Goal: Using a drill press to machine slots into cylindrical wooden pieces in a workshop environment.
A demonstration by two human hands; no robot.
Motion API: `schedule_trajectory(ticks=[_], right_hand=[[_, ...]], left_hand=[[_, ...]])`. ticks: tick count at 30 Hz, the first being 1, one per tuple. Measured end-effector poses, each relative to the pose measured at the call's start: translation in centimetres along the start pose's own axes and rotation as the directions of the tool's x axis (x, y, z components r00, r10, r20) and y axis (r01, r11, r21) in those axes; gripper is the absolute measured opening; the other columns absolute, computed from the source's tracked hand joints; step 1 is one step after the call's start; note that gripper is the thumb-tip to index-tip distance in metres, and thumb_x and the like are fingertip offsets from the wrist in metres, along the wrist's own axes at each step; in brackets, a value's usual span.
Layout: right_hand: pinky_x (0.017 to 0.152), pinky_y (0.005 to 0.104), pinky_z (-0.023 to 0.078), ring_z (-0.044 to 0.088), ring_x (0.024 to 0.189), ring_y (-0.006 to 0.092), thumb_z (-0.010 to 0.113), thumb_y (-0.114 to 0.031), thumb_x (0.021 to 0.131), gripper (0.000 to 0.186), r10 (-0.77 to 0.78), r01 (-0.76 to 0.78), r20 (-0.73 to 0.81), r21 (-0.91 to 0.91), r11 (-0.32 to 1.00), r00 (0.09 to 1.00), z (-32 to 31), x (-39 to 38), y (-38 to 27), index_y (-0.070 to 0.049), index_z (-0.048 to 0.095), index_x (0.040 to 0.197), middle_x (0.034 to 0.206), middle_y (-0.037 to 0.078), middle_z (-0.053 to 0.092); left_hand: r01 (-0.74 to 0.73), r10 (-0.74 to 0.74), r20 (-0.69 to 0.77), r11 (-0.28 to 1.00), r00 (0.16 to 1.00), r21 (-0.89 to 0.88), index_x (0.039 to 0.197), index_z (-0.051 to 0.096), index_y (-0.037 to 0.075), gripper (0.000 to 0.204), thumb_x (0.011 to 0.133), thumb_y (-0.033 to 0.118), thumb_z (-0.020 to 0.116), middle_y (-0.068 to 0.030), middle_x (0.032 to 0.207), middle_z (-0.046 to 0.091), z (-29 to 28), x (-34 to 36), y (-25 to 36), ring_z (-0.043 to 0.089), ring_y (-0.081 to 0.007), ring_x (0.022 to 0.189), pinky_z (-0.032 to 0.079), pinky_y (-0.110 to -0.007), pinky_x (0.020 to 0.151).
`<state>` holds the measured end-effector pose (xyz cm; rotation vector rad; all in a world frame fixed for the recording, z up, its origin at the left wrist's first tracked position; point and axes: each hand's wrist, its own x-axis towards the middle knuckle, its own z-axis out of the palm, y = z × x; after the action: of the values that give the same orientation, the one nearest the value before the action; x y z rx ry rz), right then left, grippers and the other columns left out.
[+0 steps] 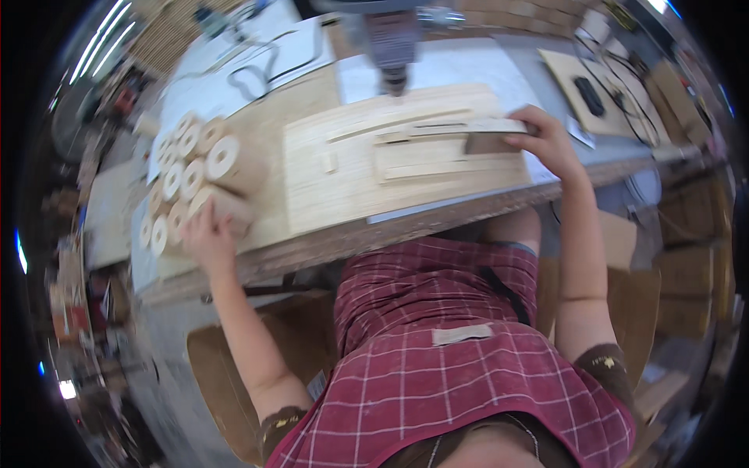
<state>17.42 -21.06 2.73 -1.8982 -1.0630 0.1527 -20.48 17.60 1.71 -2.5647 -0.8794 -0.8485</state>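
My left hand (211, 240) is at the near end of a pile of pale wooden cylinders, its fingers closed round one wooden cylinder (228, 209). Other wooden cylinders (222, 158) lie stacked behind it, several with round holes in their end faces. My right hand (552, 144) grips the right end of a pale flat strip (498, 125), a brown block (485, 143) beneath it. That strip lies over a wooden jig (445, 169) on a pale board (312, 191). Above the board's far side hangs a drill chuck (395, 80); motion blur hides whether it holds a bit.
The drill head (390, 39) stands over the middle of the workbench (343, 240). A small wood block (330, 162) lies on the board. At the far right a black device (587, 95) and cables rest on another board. Cardboard boxes (686, 288) stand on the right.
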Motion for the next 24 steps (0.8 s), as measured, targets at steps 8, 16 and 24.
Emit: schedule_trajectory(ticks=[8, 16, 24], right_hand=[[0.077, 0.0296, 0.045, 0.055, 0.086, 0.0191, 0.076, -0.018, 0.065, 0.051, -0.035, 0.036, -0.163, 0.001, 0.999, 0.986, 1.2, -1.1, 0.1, -0.008, 0.056, 0.111, 0.094, 0.008, 0.060], [0.076, 0.0222, 0.047, 0.055, 0.087, 0.0091, 0.068, -0.007, 0.077, 0.044, 0.162, -0.085, -0.366, 0.217, 0.972, 0.916, -4.7, -10.6, 3.8, -0.008, 0.052, 0.117, 0.097, 0.003, 0.058], [0.060, 0.0203, 0.044, 0.055, 0.069, 0.0056, 0.065, -0.015, 0.080, 0.014, 0.538, -0.470, -0.720, 0.326, 0.820, 0.439, -11.3, -32.8, 12.4, -0.005, 0.064, 0.090, 0.076, 0.000, 0.062]], left_hand=[[0.062, -0.054, -0.192, 0.997, 0.980, 0.038, 0.120, 0.051, 0.008, 0.048, 0.075, 0.020, 0.066, -0.0171, 0.122, 0.048, 0.1, -1.3, 6.1, 0.047, -0.0363, 0.109, 0.039, -0.046, 0.089], [-0.221, 0.179, -0.137, 0.880, 0.974, -0.420, 0.120, 0.050, 0.001, 0.043, 0.081, 0.013, 0.063, -0.0177, 0.126, 0.046, -1.1, -2.2, 17.0, 0.044, -0.0327, 0.116, 0.035, -0.042, 0.096], [-0.339, 0.385, -0.032, 0.766, 0.922, -0.546, 0.122, 0.048, 0.000, 0.038, 0.087, 0.012, 0.055, -0.0177, 0.127, 0.045, -0.3, -3.8, 23.1, 0.045, -0.0318, 0.116, 0.035, -0.041, 0.096]])
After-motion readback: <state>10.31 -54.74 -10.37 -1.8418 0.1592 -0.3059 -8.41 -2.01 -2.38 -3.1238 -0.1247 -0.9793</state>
